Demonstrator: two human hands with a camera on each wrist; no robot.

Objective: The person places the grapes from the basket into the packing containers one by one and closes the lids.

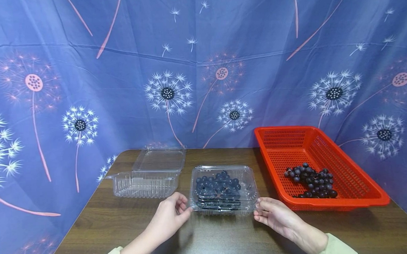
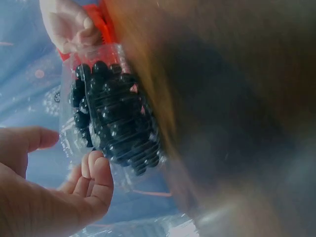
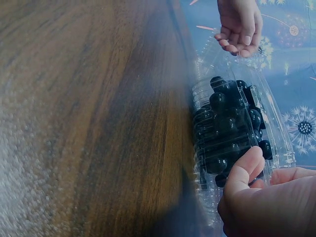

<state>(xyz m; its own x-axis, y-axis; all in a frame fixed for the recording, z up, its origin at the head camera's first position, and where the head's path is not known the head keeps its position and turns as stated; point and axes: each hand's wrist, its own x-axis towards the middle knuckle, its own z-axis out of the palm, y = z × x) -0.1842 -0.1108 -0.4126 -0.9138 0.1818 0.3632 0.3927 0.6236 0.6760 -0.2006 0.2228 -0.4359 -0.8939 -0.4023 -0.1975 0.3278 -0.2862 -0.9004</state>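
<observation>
A clear plastic clamshell box [image 1: 249,178] with its lid down stands mid-table, dark grapes [image 1: 218,187] showing through it. My left hand [image 1: 173,213] is at its near left corner, fingers loosely bent, a gap between thumb and fingers in the left wrist view. At the near right corner, my right hand [image 1: 277,216] pinches the box edge between thumb and fingers, as the right wrist view [image 3: 271,197] also shows. How firmly the left fingertips touch the clear plastic is hard to see.
A second clear clamshell box [image 1: 144,184], lid raised, stands at the back left. On the right, a red plastic basket [image 1: 343,201] holds a bunch of dark grapes [image 1: 315,182]. Behind the wooden table [image 1: 222,240] hangs a blue cloth [image 1: 126,88] with a dandelion print.
</observation>
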